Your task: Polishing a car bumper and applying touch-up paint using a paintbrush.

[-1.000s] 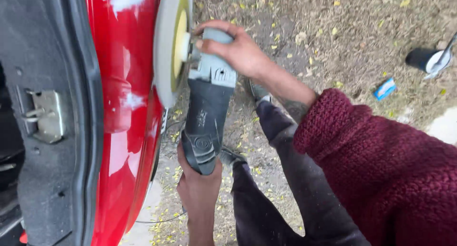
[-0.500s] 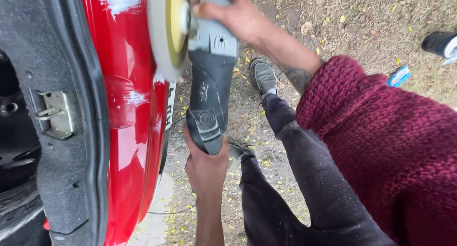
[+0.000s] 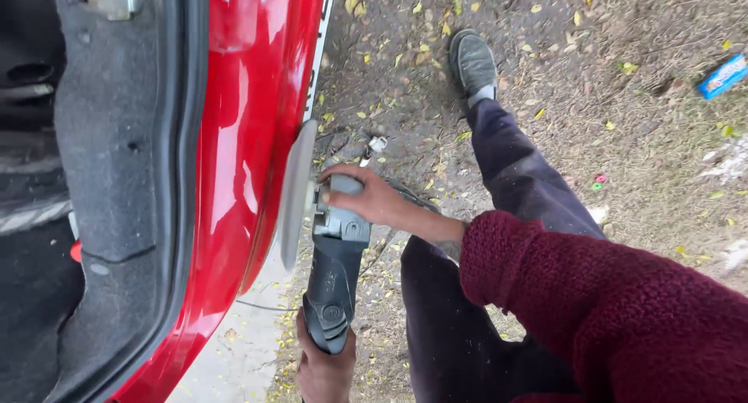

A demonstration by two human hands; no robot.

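Against the red car panel (image 3: 234,138), a polisher (image 3: 331,270) with its pad (image 3: 296,192) edge-on, right grip (image 3: 370,200) clamped over the head, left grip (image 3: 323,368) around the tail: risks burning paint if tilted, snagging the cord (image 3: 257,305).

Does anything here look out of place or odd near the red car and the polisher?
A blue packet lies as litter on the dirt ground, with small scraps nearby. The polisher and red car panel look normal.
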